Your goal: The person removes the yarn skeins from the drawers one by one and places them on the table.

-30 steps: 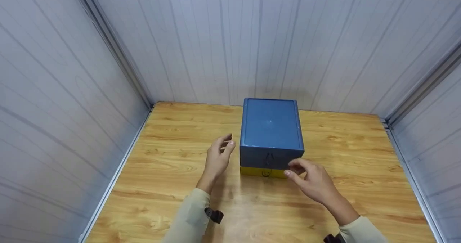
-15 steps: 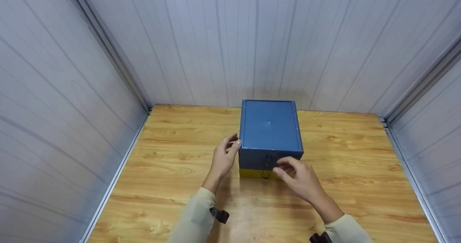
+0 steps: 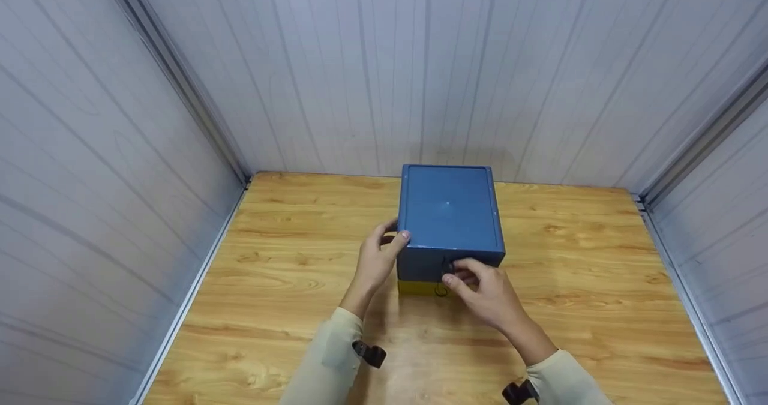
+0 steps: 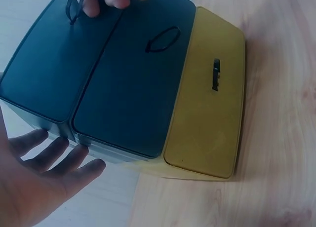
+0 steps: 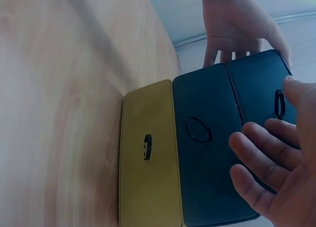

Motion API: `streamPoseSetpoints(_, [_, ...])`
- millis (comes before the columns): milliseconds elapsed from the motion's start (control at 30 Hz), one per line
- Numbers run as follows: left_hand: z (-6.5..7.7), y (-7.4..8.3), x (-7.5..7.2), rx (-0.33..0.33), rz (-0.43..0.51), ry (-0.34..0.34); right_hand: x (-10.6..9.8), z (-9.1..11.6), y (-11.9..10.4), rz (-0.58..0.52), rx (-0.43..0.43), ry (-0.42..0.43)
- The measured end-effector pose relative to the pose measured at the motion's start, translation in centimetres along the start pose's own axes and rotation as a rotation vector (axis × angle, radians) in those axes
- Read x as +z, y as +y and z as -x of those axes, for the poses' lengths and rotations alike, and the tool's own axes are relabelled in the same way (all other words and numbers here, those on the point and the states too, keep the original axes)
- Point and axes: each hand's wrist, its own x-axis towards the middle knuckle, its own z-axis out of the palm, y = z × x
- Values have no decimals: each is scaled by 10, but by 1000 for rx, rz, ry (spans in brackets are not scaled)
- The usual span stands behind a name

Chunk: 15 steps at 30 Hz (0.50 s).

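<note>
A small drawer cabinet [image 3: 450, 210] stands on the wooden tabletop, with two blue drawers above a yellow drawer [image 4: 207, 118]. Each drawer front bears a black loop pull. My left hand [image 3: 378, 258] rests against the cabinet's left side, thumb at the top front edge and fingers fairly straight along the side. At the front, my right hand [image 3: 489, 294] has its thumb and index finger on either side of the top drawer's loop pull [image 5: 280, 104], with a gap between the fingertips. All drawers appear closed; their insides are hidden.
Pale panel walls [image 3: 384, 75] enclose the wooden tabletop [image 3: 288, 261] at the back and both sides. The cabinet stands near the back wall. A small black camera [image 3: 369, 354] sits on the left sleeve, another [image 3: 519, 392] on the right.
My right hand has moved left across the cabinet's front to the top loop pull. My left hand has come rightward from beside the cabinet until it touches its side. The cabinet stays put.
</note>
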Motion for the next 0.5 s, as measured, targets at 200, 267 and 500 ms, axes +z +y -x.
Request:
streamPoseSetpoints(200, [-1,1,0,-40,71,-9,2,-3,-4,-3,-16,-6])
streamPoseSetpoints(267, [-2,1,1,-51,82,-11,2,-3,-4,-8,-18,-4])
streamPoseSetpoints(500, [-2,1,0,-74,109,-4,1,1,-3,-12,-36,-7])
